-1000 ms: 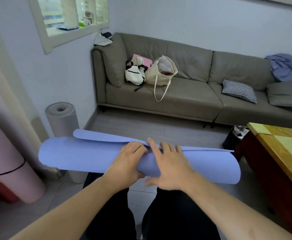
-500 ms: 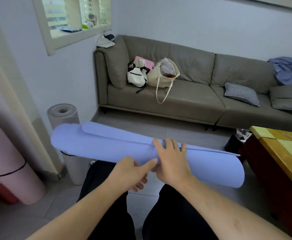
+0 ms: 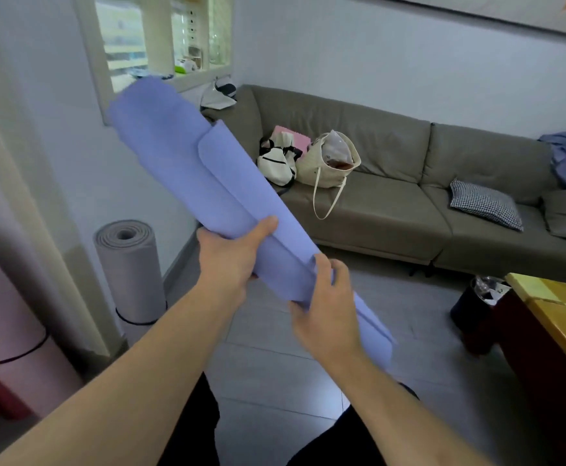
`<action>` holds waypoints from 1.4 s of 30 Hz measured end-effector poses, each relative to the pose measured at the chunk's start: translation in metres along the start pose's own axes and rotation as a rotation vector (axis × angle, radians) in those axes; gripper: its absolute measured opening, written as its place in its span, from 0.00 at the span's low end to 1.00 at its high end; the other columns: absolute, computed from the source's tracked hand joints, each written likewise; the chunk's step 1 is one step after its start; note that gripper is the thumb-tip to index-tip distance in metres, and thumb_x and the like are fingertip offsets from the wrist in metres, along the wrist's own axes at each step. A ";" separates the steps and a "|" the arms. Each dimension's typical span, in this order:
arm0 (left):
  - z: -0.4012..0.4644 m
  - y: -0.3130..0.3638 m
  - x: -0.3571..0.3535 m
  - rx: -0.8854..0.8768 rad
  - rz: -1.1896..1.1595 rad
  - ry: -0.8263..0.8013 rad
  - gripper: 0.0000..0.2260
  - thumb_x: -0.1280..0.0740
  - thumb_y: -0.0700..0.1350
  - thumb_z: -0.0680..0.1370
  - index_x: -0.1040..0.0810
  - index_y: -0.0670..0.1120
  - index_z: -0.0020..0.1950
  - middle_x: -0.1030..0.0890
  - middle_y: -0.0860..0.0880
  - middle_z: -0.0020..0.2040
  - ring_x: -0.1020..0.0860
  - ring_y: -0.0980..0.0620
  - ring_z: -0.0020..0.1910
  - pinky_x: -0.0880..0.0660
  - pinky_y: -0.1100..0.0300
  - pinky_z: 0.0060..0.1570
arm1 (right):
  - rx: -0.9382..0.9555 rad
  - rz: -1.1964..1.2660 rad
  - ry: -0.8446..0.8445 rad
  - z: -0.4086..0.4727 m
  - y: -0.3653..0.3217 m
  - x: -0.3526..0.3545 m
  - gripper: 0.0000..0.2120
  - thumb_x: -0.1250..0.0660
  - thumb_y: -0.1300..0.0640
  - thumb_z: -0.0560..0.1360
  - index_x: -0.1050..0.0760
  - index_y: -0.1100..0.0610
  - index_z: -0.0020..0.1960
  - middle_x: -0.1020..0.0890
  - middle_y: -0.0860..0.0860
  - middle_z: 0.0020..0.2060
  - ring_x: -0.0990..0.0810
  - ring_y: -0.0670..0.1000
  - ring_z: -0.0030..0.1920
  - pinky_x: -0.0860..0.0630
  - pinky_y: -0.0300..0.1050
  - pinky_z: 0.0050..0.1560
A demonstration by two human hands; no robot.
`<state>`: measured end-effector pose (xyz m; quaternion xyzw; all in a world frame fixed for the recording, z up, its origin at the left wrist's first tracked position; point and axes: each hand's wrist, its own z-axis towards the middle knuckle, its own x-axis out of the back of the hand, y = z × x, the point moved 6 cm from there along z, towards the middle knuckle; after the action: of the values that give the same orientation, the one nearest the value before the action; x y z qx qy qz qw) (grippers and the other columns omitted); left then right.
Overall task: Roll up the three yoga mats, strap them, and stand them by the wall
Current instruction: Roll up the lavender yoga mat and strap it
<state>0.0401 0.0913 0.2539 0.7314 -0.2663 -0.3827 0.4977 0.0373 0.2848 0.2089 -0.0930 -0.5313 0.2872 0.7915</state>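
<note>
Left hand (image 3: 233, 260) grips the blue mat (image 3: 207, 183) at about mid-length, thumb over the top face and fingers curled under the roll. Right hand (image 3: 325, 307) grips the same roll just below, fingers wrapped round the far side and thumb on the near side; the hand is a little motion-blurred, so the fingertip contact cannot be read exactly. The roll is held in the air, tilted, upper end high at left in front of the window ledge, lower end down at right over the floor tiles (image 3: 275, 375). The outer flap lies loose along the roll with its rounded corner standing slightly proud; no strap is visible on this mat. Outward: the grey mat (image 3: 128, 270) stands upright on its end against the wall at left, rolled, with a dark band round its lower part. The pink mat (image 3: 9, 324) is at the far left edge, rolled and banded with a dark strap, leaning or standing near the wall; its base is partly cut off, so its footing cannot be told. Judgement: two of three mats appear finished. The third is rolled but loosely, so remaining work is likely to tighten the roll, strap it, and stand it beside the grey one. Sofa (image 3: 392, 203) with bags and low table (image 3: 557, 317) are not involved.
</note>
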 end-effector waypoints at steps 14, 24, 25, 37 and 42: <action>0.035 -0.068 -0.022 -0.342 0.655 -0.474 0.45 0.12 0.50 0.59 0.32 0.62 0.69 0.22 0.65 0.62 0.22 0.64 0.60 0.20 0.57 0.54 | 0.017 0.744 -0.305 0.113 -0.012 0.067 0.55 0.12 0.64 0.61 0.38 0.46 0.79 0.22 0.36 0.68 0.23 0.40 0.69 0.21 0.41 0.63; 0.049 -0.067 -0.063 -0.595 0.576 -0.495 0.55 0.11 0.53 0.58 0.39 0.63 0.78 0.30 0.62 0.75 0.28 0.59 0.73 0.25 0.55 0.68 | -0.184 0.769 -0.122 0.079 0.035 -0.021 0.53 0.10 0.63 0.56 0.34 0.43 0.72 0.20 0.36 0.62 0.20 0.41 0.64 0.19 0.40 0.58; 0.054 -0.077 -0.061 -0.585 0.585 -0.492 0.54 0.11 0.54 0.58 0.39 0.65 0.76 0.29 0.63 0.73 0.27 0.60 0.72 0.25 0.55 0.67 | -0.197 0.767 -0.178 0.079 0.041 -0.029 0.53 0.11 0.62 0.58 0.36 0.44 0.73 0.21 0.38 0.63 0.21 0.40 0.65 0.19 0.39 0.59; 0.091 -0.180 -0.060 -0.312 0.571 -0.640 0.53 0.13 0.45 0.63 0.42 0.64 0.77 0.29 0.72 0.70 0.29 0.67 0.71 0.26 0.64 0.67 | 0.087 0.100 -0.441 0.151 0.046 -0.053 0.17 0.43 0.39 0.84 0.25 0.38 0.71 0.23 0.39 0.66 0.25 0.44 0.66 0.26 0.51 0.67; 0.108 -0.197 -0.043 -0.192 0.574 -0.640 0.56 0.13 0.52 0.61 0.46 0.74 0.76 0.30 0.66 0.74 0.28 0.61 0.73 0.25 0.52 0.70 | 0.111 -0.086 -0.410 0.144 0.041 -0.088 0.25 0.57 0.35 0.77 0.25 0.44 0.52 0.25 0.46 0.45 0.23 0.54 0.45 0.23 0.52 0.45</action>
<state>-0.0713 0.1398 0.0603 0.4230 -0.5626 -0.4592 0.5419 -0.1297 0.2466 0.1812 0.0337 -0.6680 0.2949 0.6824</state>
